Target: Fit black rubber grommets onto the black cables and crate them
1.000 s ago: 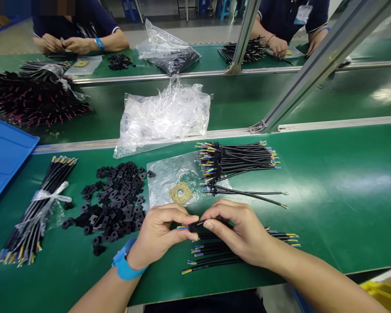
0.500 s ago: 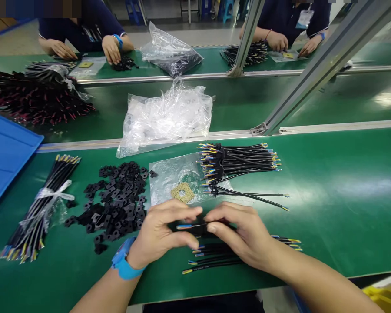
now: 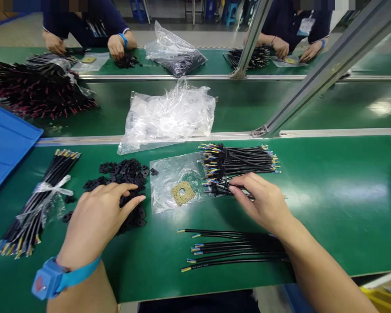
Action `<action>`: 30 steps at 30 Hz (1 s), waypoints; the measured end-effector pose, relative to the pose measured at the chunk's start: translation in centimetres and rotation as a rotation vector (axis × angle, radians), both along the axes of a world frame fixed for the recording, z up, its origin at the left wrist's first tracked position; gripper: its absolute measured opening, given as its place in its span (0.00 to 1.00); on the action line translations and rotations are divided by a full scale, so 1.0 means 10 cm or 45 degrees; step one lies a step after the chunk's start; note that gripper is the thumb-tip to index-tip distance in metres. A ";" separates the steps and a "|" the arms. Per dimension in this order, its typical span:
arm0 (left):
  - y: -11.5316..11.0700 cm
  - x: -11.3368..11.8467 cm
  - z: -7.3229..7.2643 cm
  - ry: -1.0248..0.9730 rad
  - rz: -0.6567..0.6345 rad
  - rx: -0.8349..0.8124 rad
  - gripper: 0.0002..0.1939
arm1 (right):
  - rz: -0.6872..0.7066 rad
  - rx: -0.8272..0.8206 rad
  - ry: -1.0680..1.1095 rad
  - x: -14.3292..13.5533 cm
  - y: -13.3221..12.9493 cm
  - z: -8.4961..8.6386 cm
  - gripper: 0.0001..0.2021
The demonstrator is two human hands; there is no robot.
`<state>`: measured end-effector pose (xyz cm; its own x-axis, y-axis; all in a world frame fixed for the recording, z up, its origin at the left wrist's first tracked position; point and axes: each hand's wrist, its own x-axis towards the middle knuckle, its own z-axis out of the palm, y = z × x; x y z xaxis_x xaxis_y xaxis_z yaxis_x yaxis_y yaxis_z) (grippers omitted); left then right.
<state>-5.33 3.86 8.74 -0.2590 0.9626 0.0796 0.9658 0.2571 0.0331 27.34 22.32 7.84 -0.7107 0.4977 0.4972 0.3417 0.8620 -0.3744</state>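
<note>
My left hand [image 3: 97,215], with a blue wrist strap, hovers over the pile of small black square pieces with holes [image 3: 130,171]. Its thumb and forefinger are apart, with nothing seen between them. My right hand [image 3: 262,198] pinches a black cable [image 3: 227,184] at the near edge of the stack of cables fitted with black pieces [image 3: 247,158]. Part of that cable is hidden under the fingers. A yellowish square sponge with a round hole [image 3: 182,193] lies on a clear plastic bag [image 3: 159,182] between my hands. Loose black cables [image 3: 228,248] lie nearer me.
On the left are a tied cable bundle [image 3: 48,191] and a blue tray [image 3: 9,148]. A crumpled clear bag [image 3: 172,115] lies by the metal rail. A slanted metal post [image 3: 313,74] rises at right. Two co-workers handle parts across the bench.
My hands have parted. The left moved left to the pile of black pieces; the right moved up with the cable to the fitted stack, uncovering the loose cables.
</note>
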 end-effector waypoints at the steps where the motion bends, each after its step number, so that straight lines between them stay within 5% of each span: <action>1: 0.00 -0.01 -0.02 0.025 0.003 -0.037 0.19 | -0.009 -0.026 -0.005 0.00 -0.01 0.01 0.06; 9: 0.07 -0.01 -0.15 -0.030 0.057 -0.035 0.15 | 0.037 -0.013 -0.082 0.02 0.10 -0.06 0.06; 14: 0.11 0.05 -0.14 -0.087 0.164 -0.099 0.12 | -0.081 0.155 -0.183 0.03 0.12 -0.09 0.08; 19: 0.14 0.09 -0.09 -0.241 0.290 -0.036 0.10 | 0.263 -0.047 -0.366 -0.02 -0.23 -0.07 0.09; 24: 0.19 0.14 -0.03 -0.511 0.158 0.181 0.15 | 0.456 -0.182 -0.599 -0.17 -0.53 -0.17 0.02; 30: 0.28 0.14 -0.18 -0.430 0.037 0.041 0.21 | 0.371 -0.227 -0.524 -0.23 -0.61 -0.29 0.04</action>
